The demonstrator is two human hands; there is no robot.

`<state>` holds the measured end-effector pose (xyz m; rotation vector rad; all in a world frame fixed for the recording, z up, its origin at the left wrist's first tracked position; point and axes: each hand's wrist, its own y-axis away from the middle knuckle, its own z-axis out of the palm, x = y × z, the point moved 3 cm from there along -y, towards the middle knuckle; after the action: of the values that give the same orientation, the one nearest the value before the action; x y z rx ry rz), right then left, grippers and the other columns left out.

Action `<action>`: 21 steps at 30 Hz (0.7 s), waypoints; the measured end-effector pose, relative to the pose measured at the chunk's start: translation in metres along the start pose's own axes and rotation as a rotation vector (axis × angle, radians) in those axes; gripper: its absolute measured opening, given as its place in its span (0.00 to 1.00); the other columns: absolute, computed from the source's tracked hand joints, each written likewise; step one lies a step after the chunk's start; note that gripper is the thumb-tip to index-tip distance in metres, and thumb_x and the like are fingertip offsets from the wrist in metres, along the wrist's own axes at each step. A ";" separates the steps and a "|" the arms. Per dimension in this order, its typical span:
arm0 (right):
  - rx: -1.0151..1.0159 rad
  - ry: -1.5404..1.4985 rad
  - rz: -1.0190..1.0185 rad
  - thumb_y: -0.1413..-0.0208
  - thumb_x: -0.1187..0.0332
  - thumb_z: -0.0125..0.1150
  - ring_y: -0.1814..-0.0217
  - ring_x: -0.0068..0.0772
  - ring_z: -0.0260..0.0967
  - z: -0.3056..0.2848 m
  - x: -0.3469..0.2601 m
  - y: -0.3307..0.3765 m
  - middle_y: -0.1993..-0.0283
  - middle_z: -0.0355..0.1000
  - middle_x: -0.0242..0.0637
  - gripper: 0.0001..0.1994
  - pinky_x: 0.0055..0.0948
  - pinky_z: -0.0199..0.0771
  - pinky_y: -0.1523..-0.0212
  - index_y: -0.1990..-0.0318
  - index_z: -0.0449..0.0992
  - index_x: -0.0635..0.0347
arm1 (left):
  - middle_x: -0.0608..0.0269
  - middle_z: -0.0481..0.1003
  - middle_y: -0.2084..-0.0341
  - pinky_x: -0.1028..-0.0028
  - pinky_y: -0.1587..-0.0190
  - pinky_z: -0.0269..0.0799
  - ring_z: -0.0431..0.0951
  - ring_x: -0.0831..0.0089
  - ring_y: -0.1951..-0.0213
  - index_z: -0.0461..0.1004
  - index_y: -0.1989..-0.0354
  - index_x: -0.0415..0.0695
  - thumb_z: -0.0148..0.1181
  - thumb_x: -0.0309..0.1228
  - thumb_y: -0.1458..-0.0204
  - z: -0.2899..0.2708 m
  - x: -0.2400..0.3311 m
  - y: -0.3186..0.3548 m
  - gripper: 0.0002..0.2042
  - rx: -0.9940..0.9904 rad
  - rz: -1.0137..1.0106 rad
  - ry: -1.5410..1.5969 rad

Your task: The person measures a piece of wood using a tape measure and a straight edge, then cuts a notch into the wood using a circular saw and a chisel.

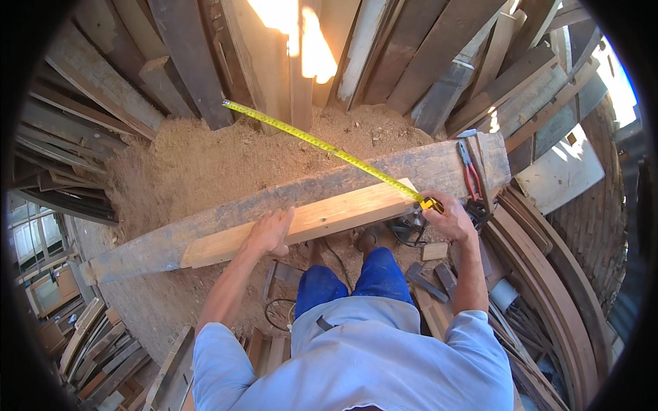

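Note:
A light, planed wooden board (329, 214) lies on a long, weathered plank (288, 195). My left hand (269, 233) rests on the board near its middle, fingers stretched out and the thumb apart. At the board's right end, my right hand (449, 218) is closed around the yellow and black case of a tape measure (430, 204). Its yellow blade (322, 145) is pulled out and reaches up and to the left, over the far edge of the plank. The blade's free tip hangs above the sawdust, near the upright boards.
Red-handled pliers (471, 177) lie on the plank's right end. Sawdust (199, 164) covers the ground beyond. Many boards (418, 61) lean along the far side. Curved timber pieces (548, 274) are stacked at the right. Offcuts and a cable lie around my feet.

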<state>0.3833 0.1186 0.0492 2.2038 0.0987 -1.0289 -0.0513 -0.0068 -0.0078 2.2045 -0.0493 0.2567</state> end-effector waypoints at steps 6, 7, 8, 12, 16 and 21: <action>0.041 0.042 -0.060 0.48 0.67 0.66 0.54 0.38 0.76 -0.008 -0.004 -0.004 0.57 0.79 0.48 0.23 0.35 0.75 0.49 0.43 0.79 0.63 | 0.44 0.80 0.51 0.49 0.42 0.74 0.79 0.43 0.46 0.69 0.36 0.50 0.65 0.35 0.45 -0.034 -0.023 0.008 0.26 0.104 -0.045 0.288; 0.055 0.049 -0.105 0.48 0.67 0.66 0.55 0.39 0.76 -0.008 -0.001 -0.006 0.57 0.79 0.48 0.23 0.36 0.75 0.50 0.44 0.79 0.63 | 0.44 0.80 0.50 0.48 0.42 0.73 0.79 0.43 0.45 0.70 0.39 0.50 0.65 0.35 0.43 -0.039 -0.022 0.006 0.23 0.186 -0.063 0.358; 0.066 0.056 -0.150 0.48 0.67 0.66 0.56 0.40 0.76 -0.006 -0.003 -0.009 0.57 0.79 0.48 0.23 0.36 0.75 0.50 0.44 0.79 0.62 | 0.45 0.79 0.50 0.48 0.42 0.73 0.78 0.43 0.45 0.72 0.41 0.50 0.65 0.36 0.42 -0.042 -0.020 0.006 0.20 0.267 -0.083 0.429; 0.031 0.109 -0.185 0.49 0.66 0.66 0.55 0.45 0.76 -0.004 -0.019 -0.014 0.56 0.79 0.49 0.21 0.40 0.75 0.50 0.46 0.80 0.60 | 0.50 0.80 0.51 0.50 0.43 0.72 0.78 0.47 0.46 0.75 0.44 0.48 0.62 0.37 0.39 -0.018 -0.014 -0.016 0.16 0.574 -0.077 0.305; -0.062 0.230 -0.213 0.49 0.66 0.66 0.55 0.49 0.76 0.014 -0.032 -0.028 0.57 0.78 0.50 0.19 0.42 0.74 0.51 0.48 0.80 0.60 | 0.53 0.80 0.52 0.49 0.42 0.69 0.78 0.52 0.46 0.76 0.46 0.47 0.60 0.37 0.39 0.027 -0.031 -0.035 0.15 0.716 0.013 0.193; -0.138 0.314 -0.253 0.50 0.65 0.66 0.54 0.55 0.75 0.043 -0.044 -0.027 0.59 0.76 0.52 0.20 0.44 0.74 0.50 0.48 0.80 0.60 | 0.36 0.67 0.36 0.39 0.31 0.55 0.63 0.41 0.32 0.75 0.42 0.42 0.61 0.41 0.41 0.039 -0.002 -0.019 0.22 0.881 -0.021 0.030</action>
<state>0.3165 0.1214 0.0458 2.2460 0.5854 -0.7705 -0.0448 -0.0268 -0.0458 3.0711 0.1286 0.3421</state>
